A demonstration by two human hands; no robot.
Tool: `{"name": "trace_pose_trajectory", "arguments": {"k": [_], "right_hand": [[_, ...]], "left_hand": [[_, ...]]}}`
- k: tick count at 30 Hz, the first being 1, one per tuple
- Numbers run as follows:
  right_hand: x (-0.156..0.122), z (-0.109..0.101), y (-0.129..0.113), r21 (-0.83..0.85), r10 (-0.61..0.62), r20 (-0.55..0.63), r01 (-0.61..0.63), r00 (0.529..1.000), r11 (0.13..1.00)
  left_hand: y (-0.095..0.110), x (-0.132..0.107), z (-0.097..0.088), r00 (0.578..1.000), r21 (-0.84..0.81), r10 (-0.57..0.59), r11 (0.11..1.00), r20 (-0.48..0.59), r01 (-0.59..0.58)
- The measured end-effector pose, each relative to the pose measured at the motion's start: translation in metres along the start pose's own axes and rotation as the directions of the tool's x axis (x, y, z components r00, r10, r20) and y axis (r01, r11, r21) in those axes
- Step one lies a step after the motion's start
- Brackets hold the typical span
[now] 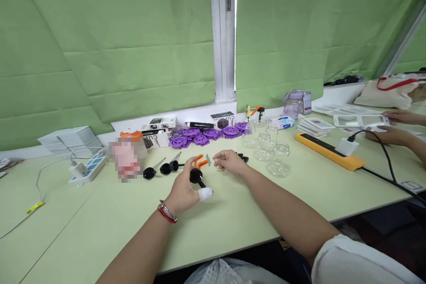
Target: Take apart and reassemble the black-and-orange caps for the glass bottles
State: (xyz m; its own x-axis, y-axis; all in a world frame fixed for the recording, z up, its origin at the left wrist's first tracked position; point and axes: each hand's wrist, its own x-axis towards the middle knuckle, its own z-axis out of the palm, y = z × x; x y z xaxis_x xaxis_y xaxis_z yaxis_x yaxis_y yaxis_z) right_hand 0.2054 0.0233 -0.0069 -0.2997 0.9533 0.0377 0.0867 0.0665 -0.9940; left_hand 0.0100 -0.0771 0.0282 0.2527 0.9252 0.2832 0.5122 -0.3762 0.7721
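My left hand (184,188), its thumb tip wrapped in white, is curled around a black round part with a stem (196,176). Just past its fingers lies an orange piece (199,163), with a small silver metal piece (208,159) beside it. My right hand (229,163) is closed in a pinch close to that metal piece; whatever is between its fingertips is too small to make out. Several black round parts with metal stems (149,173) lie left of my left hand. Small black pieces (244,157) are partly hidden behind my right hand.
Purple molded parts (201,138) are piled at the back by printed boxes (156,139). Clear jars (278,166) stand right of center. A yellow power strip (328,151) lies farther right, near another person's hands (388,135). A white power strip (88,168) sits left.
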Motion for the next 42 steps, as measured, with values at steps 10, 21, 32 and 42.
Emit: {"name": "trace_pose_trajectory", "arguments": {"k": [10, 21, 32, 42], "right_hand": [[0.007, -0.011, 0.013, -0.663, -0.074, 0.069, 0.101, 0.995, 0.742], [0.009, -0.011, 0.015, -0.724, -0.039, 0.129, 0.121, 0.991, 0.679], [-0.009, 0.008, -0.007, -0.265, -0.059, 0.109, 0.086, 0.992, 0.96], [-0.017, 0.029, -0.014, 0.216, -0.085, 0.356, 0.007, 0.931, 0.976]], "left_hand": [[-0.016, 0.008, -0.013, 0.842, -0.553, -0.354, 0.638, 0.406, 0.535], [-0.015, 0.016, -0.018, 0.783, -0.503, -0.392, 0.608, 0.483, 0.615], [-0.017, 0.019, -0.018, 0.771, -0.49, -0.383, 0.607, 0.509, 0.625], [-0.021, 0.024, -0.016, 0.761, -0.47, -0.324, 0.632, 0.562, 0.616]]}}
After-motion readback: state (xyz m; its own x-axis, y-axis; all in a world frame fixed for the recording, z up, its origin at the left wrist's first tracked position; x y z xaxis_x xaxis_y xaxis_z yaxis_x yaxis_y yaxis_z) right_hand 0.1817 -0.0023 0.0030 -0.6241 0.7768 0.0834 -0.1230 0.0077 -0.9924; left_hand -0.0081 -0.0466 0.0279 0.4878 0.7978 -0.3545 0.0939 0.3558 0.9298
